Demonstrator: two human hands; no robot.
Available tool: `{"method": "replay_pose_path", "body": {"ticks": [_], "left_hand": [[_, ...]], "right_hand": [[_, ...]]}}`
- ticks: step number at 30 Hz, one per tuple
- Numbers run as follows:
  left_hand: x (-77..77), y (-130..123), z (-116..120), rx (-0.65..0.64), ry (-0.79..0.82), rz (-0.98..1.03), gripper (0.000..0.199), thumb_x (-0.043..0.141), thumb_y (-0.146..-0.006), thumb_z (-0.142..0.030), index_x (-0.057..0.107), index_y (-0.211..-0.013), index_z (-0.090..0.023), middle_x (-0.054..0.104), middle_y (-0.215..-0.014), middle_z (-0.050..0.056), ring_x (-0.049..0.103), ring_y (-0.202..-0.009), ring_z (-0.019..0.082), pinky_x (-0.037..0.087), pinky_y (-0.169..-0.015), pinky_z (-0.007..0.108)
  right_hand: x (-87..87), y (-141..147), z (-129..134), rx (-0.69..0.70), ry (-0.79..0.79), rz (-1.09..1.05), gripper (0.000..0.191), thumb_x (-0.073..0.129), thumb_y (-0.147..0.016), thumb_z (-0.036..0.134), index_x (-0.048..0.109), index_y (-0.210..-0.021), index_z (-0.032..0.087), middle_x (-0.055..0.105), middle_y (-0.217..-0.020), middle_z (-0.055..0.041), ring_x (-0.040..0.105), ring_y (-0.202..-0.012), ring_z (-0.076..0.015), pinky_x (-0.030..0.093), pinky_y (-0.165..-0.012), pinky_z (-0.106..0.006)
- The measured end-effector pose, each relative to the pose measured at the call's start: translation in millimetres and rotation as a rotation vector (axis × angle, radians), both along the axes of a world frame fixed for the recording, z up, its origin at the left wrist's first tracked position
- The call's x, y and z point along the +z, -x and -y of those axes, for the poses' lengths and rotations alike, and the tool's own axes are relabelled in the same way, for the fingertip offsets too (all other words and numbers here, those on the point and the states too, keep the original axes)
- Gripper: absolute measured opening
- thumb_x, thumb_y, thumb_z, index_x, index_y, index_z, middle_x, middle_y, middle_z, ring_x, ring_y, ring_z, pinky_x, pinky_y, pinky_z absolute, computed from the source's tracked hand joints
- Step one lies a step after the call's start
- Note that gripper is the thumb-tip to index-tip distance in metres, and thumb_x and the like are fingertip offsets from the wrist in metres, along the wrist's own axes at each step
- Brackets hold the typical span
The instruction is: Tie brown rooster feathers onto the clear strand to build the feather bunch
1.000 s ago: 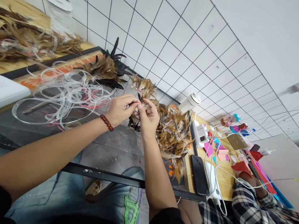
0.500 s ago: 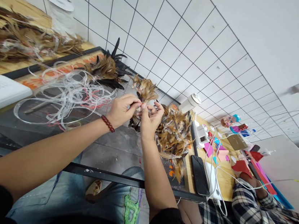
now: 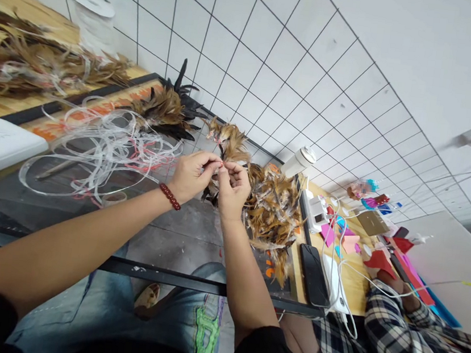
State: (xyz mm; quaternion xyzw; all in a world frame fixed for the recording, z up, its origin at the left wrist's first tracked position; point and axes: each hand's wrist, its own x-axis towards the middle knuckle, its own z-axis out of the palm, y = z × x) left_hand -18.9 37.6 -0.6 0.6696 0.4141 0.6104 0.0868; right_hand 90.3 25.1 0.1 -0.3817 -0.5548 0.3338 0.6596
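My left hand, with a dark red bead bracelet at its wrist, pinches with thumb and forefinger. Its fingertips meet those of my right hand, also closed in a pinch. A tiny reddish bit shows where they meet; its kind is too small to tell. Just behind the fingertips lies a tuft of brown feathers, partly hidden by my hands. Dark feather ends show beneath them. A large heap of brown feathers is right beside my right hand. Left of my left hand lies a loose tangle of clear and pink ribbon.
A black-and-brown feather bunch and a long feather pile lie to the left, near a white spool and white box. On the right are a white bottle, phone, cables, and a co-worker's plaid sleeve.
My right hand's outer fingers have curled in, and that hand has turned slightly toward the left. Both hands keep their fingertips together in nearly the same place.
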Motion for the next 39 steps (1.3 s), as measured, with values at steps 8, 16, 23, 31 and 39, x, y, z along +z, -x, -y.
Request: {"method": "replay_pose_path", "body": {"ticks": [8, 16, 23, 31, 39], "left_hand": [[0.5, 1.5, -1.3, -0.035, -0.06, -0.077, 0.017, 0.052, -0.088, -0.023, 0.066, -0.081, -0.018, 0.07, -0.079, 0.004, 0.064, -0.074, 0.015, 0.048, -0.071, 0.026], [-0.4, 2.6, -2.6, -0.027, -0.055, -0.103, 0.019, 0.05, -0.089, -0.025, 0.066, -0.081, -0.019, 0.069, -0.078, 0.005, 0.063, -0.074, 0.016, 0.047, -0.07, 0.028], [2.5, 3.5, -2.7, -0.064, -0.022, -0.068, 0.019, 0.052, -0.089, -0.026, 0.069, -0.081, -0.02, 0.073, -0.083, 0.005, 0.065, -0.078, 0.016, 0.049, -0.074, 0.027], [-1.1, 4.2, -4.2, -0.021, -0.07, -0.104, 0.02, 0.051, -0.089, -0.023, 0.069, -0.081, -0.018, 0.071, -0.082, 0.005, 0.064, -0.077, 0.016, 0.049, -0.073, 0.027], [1.3, 4.0, -0.7, -0.021, -0.079, -0.097, 0.019, 0.049, -0.091, -0.026, 0.066, -0.083, -0.02, 0.071, -0.088, 0.006, 0.065, -0.084, 0.017, 0.05, -0.079, 0.029]], "right_hand": [[5.9, -4.1, 0.8, 0.023, 0.045, -0.047, 0.024, 0.057, -0.085, 0.039, 0.058, -0.097, 0.018, 0.062, -0.076, 0.0019, 0.059, -0.059, -0.0088, 0.053, -0.061, -0.023], [1.8, -2.5, 0.9, 0.01, -0.013, -0.008, 0.022, 0.057, -0.086, 0.04, 0.054, -0.095, 0.02, 0.062, -0.075, 0.0029, 0.061, -0.06, -0.009, 0.054, -0.061, -0.023], [-1.5, -5.8, -2.0, -0.055, 0.024, 0.128, 0.023, 0.047, -0.092, 0.044, 0.047, -0.089, 0.021, 0.062, -0.068, 0.0038, 0.063, -0.058, -0.0106, 0.053, -0.061, -0.024], [-1.8, -2.0, -0.8, -0.015, -0.021, 0.067, 0.017, 0.049, -0.093, 0.038, 0.046, -0.093, 0.022, 0.062, -0.069, 0.0044, 0.064, -0.056, -0.0108, 0.052, -0.058, -0.024], [-0.4, 0.2, -2.2, 0.064, 0.035, 0.002, 0.022, 0.057, -0.087, 0.04, 0.049, -0.092, 0.02, 0.063, -0.07, 0.0039, 0.062, -0.056, -0.0092, 0.052, -0.059, -0.023]]}}
